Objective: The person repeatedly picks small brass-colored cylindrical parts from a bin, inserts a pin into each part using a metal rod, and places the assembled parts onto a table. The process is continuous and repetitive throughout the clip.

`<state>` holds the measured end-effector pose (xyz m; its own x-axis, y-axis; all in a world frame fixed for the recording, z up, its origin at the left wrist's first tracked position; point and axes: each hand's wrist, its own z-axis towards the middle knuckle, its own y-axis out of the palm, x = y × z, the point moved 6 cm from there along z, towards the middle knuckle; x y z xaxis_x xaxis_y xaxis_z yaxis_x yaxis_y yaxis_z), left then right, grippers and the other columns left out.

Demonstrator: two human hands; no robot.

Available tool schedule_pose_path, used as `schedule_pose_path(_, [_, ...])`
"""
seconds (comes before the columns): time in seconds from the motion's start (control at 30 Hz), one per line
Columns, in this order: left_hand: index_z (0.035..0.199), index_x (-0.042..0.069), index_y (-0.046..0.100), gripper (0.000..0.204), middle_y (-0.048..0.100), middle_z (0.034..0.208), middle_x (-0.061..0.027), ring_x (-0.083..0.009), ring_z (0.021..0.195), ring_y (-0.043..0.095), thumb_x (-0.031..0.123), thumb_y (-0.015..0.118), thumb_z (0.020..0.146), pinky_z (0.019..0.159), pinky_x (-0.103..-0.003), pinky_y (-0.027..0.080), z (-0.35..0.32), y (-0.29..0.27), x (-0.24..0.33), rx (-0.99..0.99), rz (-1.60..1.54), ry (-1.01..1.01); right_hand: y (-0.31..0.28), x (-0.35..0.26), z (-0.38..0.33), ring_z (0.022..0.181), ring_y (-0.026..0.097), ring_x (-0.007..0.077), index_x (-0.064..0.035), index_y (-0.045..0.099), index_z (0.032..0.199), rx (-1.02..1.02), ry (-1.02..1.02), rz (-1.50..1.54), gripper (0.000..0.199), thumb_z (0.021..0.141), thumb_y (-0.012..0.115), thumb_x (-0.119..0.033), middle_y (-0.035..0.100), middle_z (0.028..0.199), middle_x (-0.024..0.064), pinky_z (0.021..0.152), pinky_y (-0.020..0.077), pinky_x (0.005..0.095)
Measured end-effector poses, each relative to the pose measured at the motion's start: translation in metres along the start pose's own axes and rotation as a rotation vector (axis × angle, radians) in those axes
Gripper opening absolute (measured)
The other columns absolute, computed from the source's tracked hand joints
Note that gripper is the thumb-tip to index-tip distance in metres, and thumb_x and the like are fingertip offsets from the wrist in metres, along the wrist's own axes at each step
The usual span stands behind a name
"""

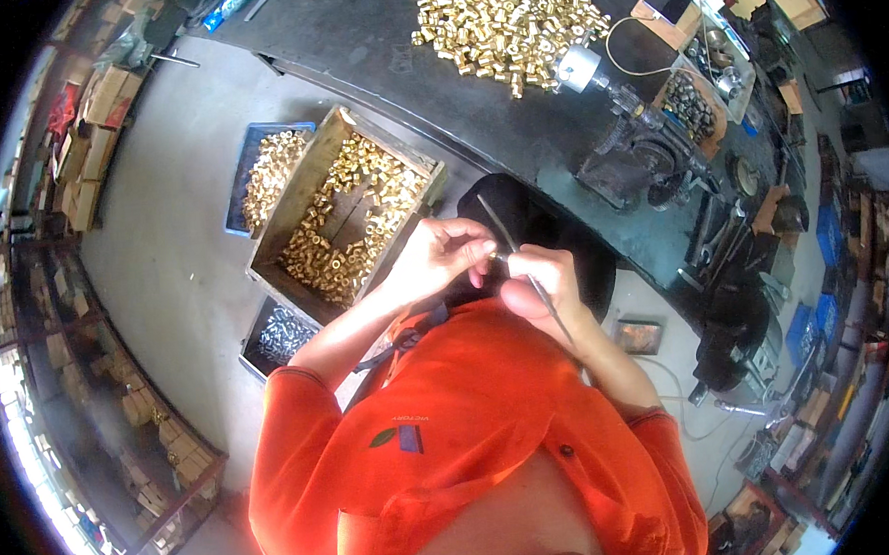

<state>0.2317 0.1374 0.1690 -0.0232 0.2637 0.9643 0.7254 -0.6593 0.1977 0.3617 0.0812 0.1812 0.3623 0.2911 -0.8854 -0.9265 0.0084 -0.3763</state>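
Observation:
My left hand (440, 254) is closed in a pinch on a small brass fitting (491, 257), held in front of my body above my lap. Right beside it, my right hand (548, 281) is wrapped round a long, thin, dark metal rod (498, 223), perhaps a file. The rod slants across the fingers, its far end sticking up past them. A short dark tip shows between the two hands, against the fitting; I cannot tell whether it belongs to the rod. To the left of my hands stands a wooden crate (299, 198) with many brass fittings (337, 260) inside.
A blue tray (233, 202) of brass pieces and a dark bin (253, 357) of silvery parts flank the crate. Ahead, the dark workbench (355, 43) carries a heap of brass fittings (508, 27) and a machine with a round metal chuck (580, 68). Loaded shelves line both sides.

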Motion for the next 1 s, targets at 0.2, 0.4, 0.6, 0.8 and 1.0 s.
schedule_pose_path(0.2, [0.092, -0.002, 0.062, 0.016, 0.061, 0.073, -0.0029, -0.0086, 0.064, 0.059, 0.014, 0.062, 0.089, 0.059, -0.023, 0.048, 0.004, 0.0, 0.004, 0.008, 0.105, -0.023, -0.001, 0.016, -0.003, 0.045, 0.039, 0.0186, -0.0027, 0.039, 0.057, -0.021, 0.137, 0.179, 0.021, 0.062, 0.06, -0.007, 0.037, 0.053, 0.0077, 0.045, 0.0299, 0.0311])
schedule_pose_path(0.4, [0.089, 0.003, 0.063, 0.018, 0.06, 0.074, -0.0047, -0.0116, 0.058, 0.058, 0.003, 0.067, 0.072, 0.051, -0.026, 0.045, 0.014, -0.042, -0.004, 0.368, 0.816, 0.279, -0.032, -0.024, -0.005, 0.044, 0.037, 0.0192, -0.0045, 0.037, 0.054, -0.068, 0.069, 0.111, 0.035, 0.069, 0.062, -0.023, 0.034, 0.052, 0.0063, 0.044, 0.0264, 0.0334])
schedule_pose_path(0.6, [0.087, 0.008, 0.064, 0.024, 0.056, 0.073, -0.009, -0.0262, 0.061, 0.059, 0.003, 0.068, 0.063, 0.054, -0.034, 0.047, 0.013, -0.039, -0.001, 0.358, 1.042, 0.492, -0.022, -0.045, -0.002, 0.043, 0.038, 0.0215, -0.0048, 0.039, 0.055, -0.17, -0.001, 0.122, 0.04, 0.074, 0.062, -0.032, 0.035, 0.052, 0.0074, 0.042, 0.0267, 0.0337])
schedule_pose_path(0.8, [0.087, 0.008, 0.065, 0.029, 0.057, 0.075, -0.0083, -0.0283, 0.064, 0.06, 0.004, 0.07, 0.059, 0.056, -0.036, 0.049, 0.01, -0.033, 0.0, 0.307, 1.076, 0.511, -0.01, -0.04, 0.005, 0.042, 0.038, 0.0217, -0.0028, 0.04, 0.057, -0.194, 0.042, 0.099, 0.026, 0.067, 0.06, -0.017, 0.037, 0.053, 0.0082, 0.043, 0.0282, 0.033])
schedule_pose_path(1.0, [0.084, 0.007, 0.065, 0.029, 0.056, 0.072, -0.0078, -0.0271, 0.062, 0.059, 0.003, 0.07, 0.056, 0.053, -0.035, 0.047, 0.011, -0.017, -0.003, 0.231, 0.973, 0.518, 0.015, -0.01, 0.016, 0.045, 0.045, 0.0304, -0.0024, 0.041, 0.059, -0.163, -0.035, 0.015, 0.019, 0.065, 0.058, -0.008, 0.041, 0.054, 0.0132, 0.044, 0.0343, 0.0371])
